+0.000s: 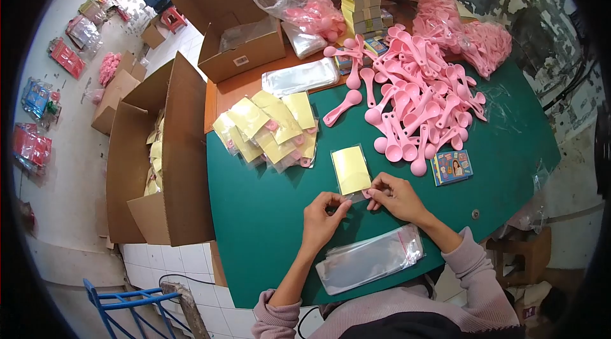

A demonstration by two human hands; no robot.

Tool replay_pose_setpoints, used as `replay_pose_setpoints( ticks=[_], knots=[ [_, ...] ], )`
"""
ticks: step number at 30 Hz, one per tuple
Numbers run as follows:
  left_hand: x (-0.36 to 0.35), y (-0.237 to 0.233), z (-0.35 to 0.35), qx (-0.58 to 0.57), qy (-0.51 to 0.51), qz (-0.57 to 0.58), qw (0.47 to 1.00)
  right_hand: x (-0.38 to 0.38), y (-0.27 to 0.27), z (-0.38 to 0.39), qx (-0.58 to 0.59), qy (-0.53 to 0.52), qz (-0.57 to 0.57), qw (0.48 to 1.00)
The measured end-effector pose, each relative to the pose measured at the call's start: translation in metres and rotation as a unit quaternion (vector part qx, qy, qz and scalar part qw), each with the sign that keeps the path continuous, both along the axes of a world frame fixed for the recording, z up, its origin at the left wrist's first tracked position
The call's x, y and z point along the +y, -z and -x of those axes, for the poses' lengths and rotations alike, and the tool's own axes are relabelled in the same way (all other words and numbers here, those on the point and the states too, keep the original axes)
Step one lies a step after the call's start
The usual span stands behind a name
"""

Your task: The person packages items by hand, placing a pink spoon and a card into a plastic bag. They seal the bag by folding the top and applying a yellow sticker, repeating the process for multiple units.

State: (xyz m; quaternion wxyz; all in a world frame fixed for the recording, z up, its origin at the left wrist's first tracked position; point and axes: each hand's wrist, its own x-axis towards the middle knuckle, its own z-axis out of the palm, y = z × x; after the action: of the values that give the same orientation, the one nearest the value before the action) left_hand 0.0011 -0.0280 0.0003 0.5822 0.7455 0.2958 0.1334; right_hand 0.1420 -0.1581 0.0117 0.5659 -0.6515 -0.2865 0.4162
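Observation:
In front of me on the green table lies a clear plastic bag (352, 170) with a yellow card in it. A bit of pink shows at its near end, mostly covered by fingers. My left hand (323, 217) pinches the near left corner of this bag. On the near right corner, the fingers of my right hand (396, 196) are closed. Nearest my wrists is a stack of flat clear bags (369, 259). Beyond my right hand sit a small pile of printed cards (452, 167) and a big heap of pink spoons (417, 94).
Filled bags with yellow cards (270, 126) overlap at the table's left. An open cardboard box (184, 167) stands beside that edge. At the back are another box (245, 53), bundled card stacks (361, 5) and bagged pink spoons (474, 37). A blue metal frame (133, 301) stands lower left.

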Motion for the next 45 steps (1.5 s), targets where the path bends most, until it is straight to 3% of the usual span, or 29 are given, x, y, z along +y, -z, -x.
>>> replay_pose_setpoints(
  ticks=[6, 8, 15, 24, 26, 27, 28, 29, 31, 32, 33, 35, 37, 38, 40, 42, 44, 45],
  knots=[
    [-0.001, -0.003, -0.004, 0.043, -0.027, 0.042, 0.998, 0.004, 0.001, 0.003, 0.011, 0.045, 0.014, 0.999],
    [-0.005, -0.004, -0.007, -0.031, -0.073, 0.078, 0.994, 0.005, -0.001, 0.004, 0.017, 0.051, 0.015, 0.998],
    [-0.007, -0.001, -0.008, -0.039, -0.099, 0.075, 0.991, 0.007, 0.000, 0.005, -0.004, 0.065, 0.023, 0.998],
    [0.009, -0.006, -0.008, -0.034, -0.017, 0.104, 0.994, 0.007, -0.009, 0.003, -0.052, 0.048, 0.018, 0.997],
    [0.028, -0.016, -0.009, -0.119, -0.005, -0.034, 0.992, 0.010, -0.013, -0.011, -0.093, 0.036, 0.039, 0.994],
    [0.040, -0.030, -0.010, -0.113, -0.026, -0.028, 0.993, 0.014, -0.008, -0.025, -0.311, 0.041, 0.007, 0.950],
    [0.053, -0.044, -0.011, -0.107, -0.046, -0.022, 0.993, 0.019, -0.004, -0.037, -0.513, 0.044, -0.025, 0.857],
    [0.068, -0.051, -0.014, -0.097, -0.092, -0.025, 0.991, 0.025, -0.004, -0.047, -0.514, 0.046, -0.025, 0.856],
    [0.079, -0.055, -0.016, -0.092, -0.135, -0.033, 0.986, 0.036, -0.004, -0.065, -0.634, 0.084, 0.126, 0.758],
    [0.081, -0.053, -0.017, -0.087, -0.184, -0.272, 0.940, 0.039, 0.001, -0.068, -0.637, 0.088, 0.122, 0.756],
    [0.082, -0.053, -0.016, -0.077, -0.224, -0.495, 0.836, 0.043, 0.007, -0.072, -0.646, 0.096, 0.144, 0.744],
    [0.043, -0.054, -0.005, -0.099, -0.062, -0.329, 0.937, 0.048, 0.011, -0.075, -0.641, 0.079, 0.204, 0.736],
    [-0.005, -0.054, 0.007, -0.015, 0.170, -0.302, 0.938, 0.051, 0.005, -0.073, -0.604, 0.093, 0.182, 0.770],
    [-0.024, -0.048, 0.012, 0.021, 0.222, -0.313, 0.923, 0.052, 0.000, -0.074, -0.569, 0.111, 0.159, 0.799],
    [-0.041, -0.039, 0.013, 0.040, 0.235, -0.283, 0.929, 0.052, 0.000, -0.081, -0.520, 0.112, 0.176, 0.828],
    [-0.042, -0.023, 0.010, 0.027, 0.292, -0.217, 0.931, 0.048, 0.008, -0.091, -0.466, 0.136, 0.119, 0.866],
    [-0.040, -0.020, 0.007, 0.024, 0.292, -0.166, 0.941, 0.041, 0.004, -0.091, -0.475, 0.149, 0.070, 0.864],
    [-0.038, -0.021, 0.007, 0.013, 0.288, -0.145, 0.947, 0.035, -0.010, -0.086, -0.394, 0.150, 0.034, 0.906]
  ],
)
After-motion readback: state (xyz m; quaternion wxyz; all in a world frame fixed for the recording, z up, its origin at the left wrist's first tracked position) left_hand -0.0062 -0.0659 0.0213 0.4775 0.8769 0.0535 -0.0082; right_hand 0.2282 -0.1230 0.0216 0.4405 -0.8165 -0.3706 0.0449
